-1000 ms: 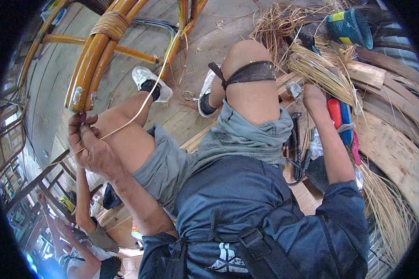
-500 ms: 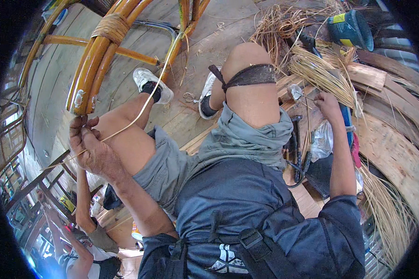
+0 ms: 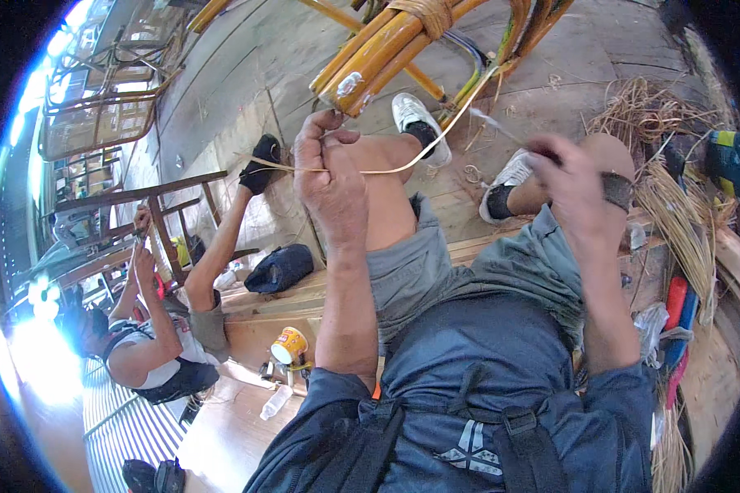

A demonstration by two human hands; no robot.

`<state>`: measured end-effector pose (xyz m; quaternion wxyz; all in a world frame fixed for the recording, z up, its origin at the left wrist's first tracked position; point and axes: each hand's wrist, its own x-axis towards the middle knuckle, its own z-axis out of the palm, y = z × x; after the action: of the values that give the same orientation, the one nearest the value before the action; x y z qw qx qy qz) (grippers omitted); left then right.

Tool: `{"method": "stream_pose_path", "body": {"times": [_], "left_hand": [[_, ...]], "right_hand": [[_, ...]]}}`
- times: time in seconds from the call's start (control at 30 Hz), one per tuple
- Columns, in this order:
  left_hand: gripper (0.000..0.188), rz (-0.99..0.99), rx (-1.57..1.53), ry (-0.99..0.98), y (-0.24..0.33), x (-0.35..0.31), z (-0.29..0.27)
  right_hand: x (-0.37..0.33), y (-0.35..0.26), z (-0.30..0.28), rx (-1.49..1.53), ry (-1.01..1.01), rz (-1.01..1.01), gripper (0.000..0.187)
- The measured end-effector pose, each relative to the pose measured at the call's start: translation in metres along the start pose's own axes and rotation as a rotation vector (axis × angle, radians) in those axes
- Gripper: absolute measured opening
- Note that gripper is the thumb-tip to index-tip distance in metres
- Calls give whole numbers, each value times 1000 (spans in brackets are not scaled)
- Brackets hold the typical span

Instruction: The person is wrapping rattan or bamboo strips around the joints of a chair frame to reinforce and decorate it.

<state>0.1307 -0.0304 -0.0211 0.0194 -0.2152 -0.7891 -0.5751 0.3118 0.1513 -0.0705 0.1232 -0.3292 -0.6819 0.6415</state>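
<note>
A pale rattan strip (image 3: pixel 422 156) runs through the fingers of my left hand (image 3: pixel 335 193), which is closed on it. From there the strip curves up to the joint of a yellow-brown rattan frame (image 3: pixel 378 66). My left fingertips are right at the cut end of the frame's bundled poles, which have a binding (image 3: pixel 423 15) around them. Over my raised knee, my right hand (image 3: pixel 569 185) is blurred by motion. A thin, pointed, metallic-looking tool (image 3: pixel 501 126) sticks out of its closed fingers toward the strip; its exact kind cannot be made out.
Rattan strips (image 3: pixel 674 218) lie in bundles at the right, near a dark green bucket (image 3: pixel 728 164) and a red-handled tool (image 3: pixel 677 301). A co-worker (image 3: pixel 160 345) sits at the left beside a dark wooden frame (image 3: pixel 140 197). A yellow cup (image 3: pixel 289 346) stands nearby.
My view has swung left, showing more of the co-worker. My right hand has come from the bundles at the right to above my knee, bringing the thin tool. My left hand keeps the strip.
</note>
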Motion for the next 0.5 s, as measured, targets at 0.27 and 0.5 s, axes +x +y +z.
{"method": "stream_pose_path", "body": {"times": [0.27, 0.5], "left_hand": [[27, 40, 39, -15, 2, -3, 0], [26, 44, -1, 3, -2, -1, 2]], "right_hand": [[43, -4, 83, 390, -242, 39, 19], [47, -6, 98, 588, -270, 64, 17]]}}
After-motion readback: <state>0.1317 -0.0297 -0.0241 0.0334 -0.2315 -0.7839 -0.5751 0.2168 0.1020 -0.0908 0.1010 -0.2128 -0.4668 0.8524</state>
